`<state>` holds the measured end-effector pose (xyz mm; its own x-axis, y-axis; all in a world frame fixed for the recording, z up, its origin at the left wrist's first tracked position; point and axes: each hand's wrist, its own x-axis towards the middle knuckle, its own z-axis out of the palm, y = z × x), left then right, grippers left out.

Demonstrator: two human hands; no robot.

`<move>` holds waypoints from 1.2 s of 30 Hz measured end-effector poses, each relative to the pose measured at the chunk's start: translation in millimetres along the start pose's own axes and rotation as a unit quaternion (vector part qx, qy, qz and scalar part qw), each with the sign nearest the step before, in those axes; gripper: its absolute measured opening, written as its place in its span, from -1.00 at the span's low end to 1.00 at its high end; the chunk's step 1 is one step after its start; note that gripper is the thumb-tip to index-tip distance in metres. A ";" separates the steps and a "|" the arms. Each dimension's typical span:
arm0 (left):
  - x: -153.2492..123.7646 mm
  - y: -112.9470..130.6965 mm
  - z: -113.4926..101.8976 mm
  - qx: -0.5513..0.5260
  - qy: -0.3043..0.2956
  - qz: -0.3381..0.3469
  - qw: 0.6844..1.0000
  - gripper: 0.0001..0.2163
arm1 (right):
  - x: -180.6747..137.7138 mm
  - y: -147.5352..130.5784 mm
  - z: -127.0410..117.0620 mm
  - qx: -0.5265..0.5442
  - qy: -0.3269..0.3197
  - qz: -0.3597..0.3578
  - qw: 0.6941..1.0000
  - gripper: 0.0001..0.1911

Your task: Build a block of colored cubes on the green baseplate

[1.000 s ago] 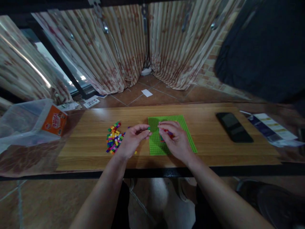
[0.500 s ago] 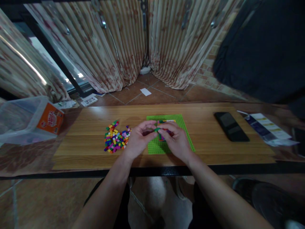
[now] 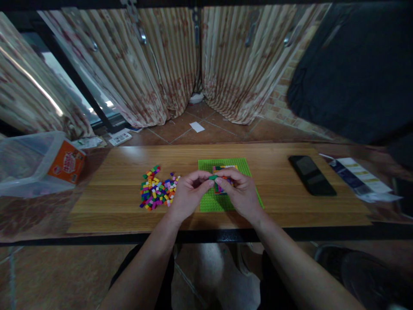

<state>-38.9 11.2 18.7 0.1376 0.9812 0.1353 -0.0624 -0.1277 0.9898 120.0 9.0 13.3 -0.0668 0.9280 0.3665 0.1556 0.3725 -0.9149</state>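
Observation:
Between the fingertips of my left hand (image 3: pixel 192 191) and my right hand (image 3: pixel 238 189) is a small dark green brick (image 3: pixel 213 177). Both hands are closed in a pinch on it, over the bright green baseplate (image 3: pixel 208 204). Several coloured bricks (image 3: pixel 225 167) form a block on the plate, partly hidden behind my right fingers. Left of my left hand lies a loose heap of small multicoloured bricks (image 3: pixel 156 191).
The wooden tabletop (image 3: pixel 267 168) carries a black phone (image 3: pixel 312 175) on its right side. Printed papers (image 3: pixel 363 176) lie beyond the right end. A clear plastic box (image 3: pixel 35 163) with an orange label stands at the left.
My left fingers have come down and closed in on the green brick, meeting my right fingertips. The view has shifted slightly, so the table sits a little lower.

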 end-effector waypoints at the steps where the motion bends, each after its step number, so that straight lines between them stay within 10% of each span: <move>1: -0.4 -0.2 0.0 0.004 0.000 0.000 1.000 -0.90 | 0.0 -0.1 -0.6 -0.005 -0.002 -0.004 1.000 -0.92; 18: 7.8 -11.4 -15.7 0.111 0.042 -0.067 0.991 -0.92 | 5.5 10.0 -34.3 -0.224 -0.029 -0.052 0.973 -0.85; 36: -2.6 -20.0 6.7 0.116 -0.036 -0.070 0.990 -0.88 | 5.8 8.6 -15.2 -0.309 -0.041 -0.025 0.950 -0.83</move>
<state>-31.4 10.2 -1.1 0.2002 0.9797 -0.0104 0.1902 -0.0284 0.9813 136.0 17.6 10.1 -0.1608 0.9153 0.3692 0.6971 0.3701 -0.6140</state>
